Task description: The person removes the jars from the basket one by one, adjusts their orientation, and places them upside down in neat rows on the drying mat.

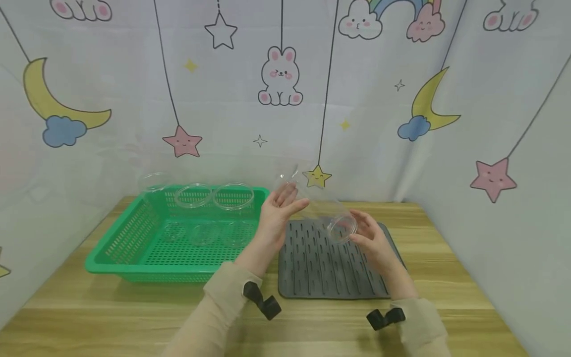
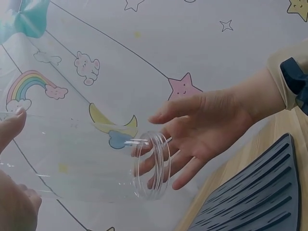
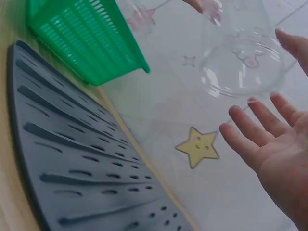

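Observation:
A clear, see-through jar (image 1: pixel 320 204) is held tilted in the air, its ringed mouth low and to the right. My left hand (image 1: pixel 277 214) grips the other end, thumb on the near side, as the left wrist view also shows on the jar (image 2: pixel 86 159). Beside the mouth is my right hand (image 1: pixel 373 243), its fingers spread and mostly straight. In the left wrist view the right hand (image 2: pixel 207 122) lies behind the rim, and the right wrist view shows its fingertips close below the jar's mouth (image 3: pixel 243 72). Whether they touch it, I cannot tell.
A green plastic basket (image 1: pixel 147 271) stands at the left on the wooden table (image 1: pixel 312 327), with several clear jars (image 1: pixel 233 196) standing in it. Under the hands lies a dark grey ridged mat (image 1: pixel 312 277). A patterned curtain (image 1: pixel 366 89) hangs close behind the table.

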Demonstrator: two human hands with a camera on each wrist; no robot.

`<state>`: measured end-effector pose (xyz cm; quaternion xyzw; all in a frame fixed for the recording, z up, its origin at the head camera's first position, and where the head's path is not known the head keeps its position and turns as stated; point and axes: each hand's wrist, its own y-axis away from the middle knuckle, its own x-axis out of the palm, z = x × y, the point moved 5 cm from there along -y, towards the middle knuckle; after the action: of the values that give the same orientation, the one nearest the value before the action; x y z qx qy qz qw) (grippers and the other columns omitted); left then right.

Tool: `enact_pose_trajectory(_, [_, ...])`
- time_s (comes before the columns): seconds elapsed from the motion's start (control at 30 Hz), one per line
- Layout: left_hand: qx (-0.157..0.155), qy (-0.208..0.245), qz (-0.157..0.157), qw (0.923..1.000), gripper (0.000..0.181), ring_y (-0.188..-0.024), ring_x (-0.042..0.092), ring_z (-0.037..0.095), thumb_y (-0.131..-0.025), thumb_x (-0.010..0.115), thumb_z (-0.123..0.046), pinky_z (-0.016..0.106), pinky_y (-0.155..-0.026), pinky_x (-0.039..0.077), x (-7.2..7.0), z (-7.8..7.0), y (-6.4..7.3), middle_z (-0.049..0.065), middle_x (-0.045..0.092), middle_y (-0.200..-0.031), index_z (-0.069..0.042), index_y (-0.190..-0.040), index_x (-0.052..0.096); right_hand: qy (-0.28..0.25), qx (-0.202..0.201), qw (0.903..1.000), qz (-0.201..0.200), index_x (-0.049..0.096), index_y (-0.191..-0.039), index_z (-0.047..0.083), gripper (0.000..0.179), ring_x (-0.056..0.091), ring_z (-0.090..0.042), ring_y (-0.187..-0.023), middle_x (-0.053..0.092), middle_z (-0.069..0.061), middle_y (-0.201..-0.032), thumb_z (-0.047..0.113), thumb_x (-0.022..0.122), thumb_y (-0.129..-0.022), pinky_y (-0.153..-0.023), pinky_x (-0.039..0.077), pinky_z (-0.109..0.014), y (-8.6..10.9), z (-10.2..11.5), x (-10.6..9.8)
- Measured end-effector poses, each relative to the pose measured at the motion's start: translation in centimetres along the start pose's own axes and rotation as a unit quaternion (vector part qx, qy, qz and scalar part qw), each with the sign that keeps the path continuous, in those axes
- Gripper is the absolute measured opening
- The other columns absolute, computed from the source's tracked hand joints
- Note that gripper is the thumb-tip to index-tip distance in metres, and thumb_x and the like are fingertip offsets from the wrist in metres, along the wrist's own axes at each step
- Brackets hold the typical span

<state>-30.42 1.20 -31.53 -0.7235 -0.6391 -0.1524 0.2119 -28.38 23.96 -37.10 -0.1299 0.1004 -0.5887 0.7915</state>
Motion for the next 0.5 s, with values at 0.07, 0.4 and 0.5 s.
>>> enact_pose_trajectory(0.07, [-0.002, -0.011, 0.005, 0.9999, 0.075, -0.143, 0.038, 0.021, -0.085, 0.069, 0.005, 0.034, -0.116, 0.036, 0.2, -0.1, -0.1, 0.007, 0.043, -0.152, -0.005, -0.15, 0.032, 0.0, -0.011, 0.9999, -0.002, 0.039, -0.141, 0.015, 0.046, 0.053, -0.002, -0.122, 0.049, 0.013, -0.135, 0.011, 0.054, -0.098, -0.097, 0.047, -0.018, 0.1, 0.2, -0.9])
enact_pose_trajectory(0.4, [-0.038, -0.115, 0.038, 0.9919, 0.081, -0.143, 0.039, 0.021, -0.079, 0.078, 0.0, 0.04, -0.12, 0.027, 1.9, 0.4, -0.6, 0.006, 0.044, -0.151, -0.011, -0.148, 0.038, 0.097, 0.037, 0.9907, -0.088, 0.044, -0.144, 0.014, 0.045, 0.057, 0.009, -0.111, 0.054, 0.026, -0.123, 0.011, 0.054, -0.1, -0.092, 0.044, -0.008, 2.2, 0.0, -7.5])
enact_pose_trajectory(0.5, [-0.049, -0.139, 0.047, 0.9879, 0.084, -0.143, 0.038, 0.021, -0.077, 0.08, -0.001, 0.042, -0.12, 0.027, 2.5, 0.8, -0.9, 0.006, 0.043, -0.152, -0.011, -0.149, 0.037, 0.115, 0.065, 0.9863, -0.098, 0.032, -0.15, -0.002, 0.057, 0.056, 0.011, -0.109, 0.052, 0.029, -0.119, 0.012, 0.055, -0.1, -0.091, 0.043, -0.006, 3.2, -0.8, -9.3])
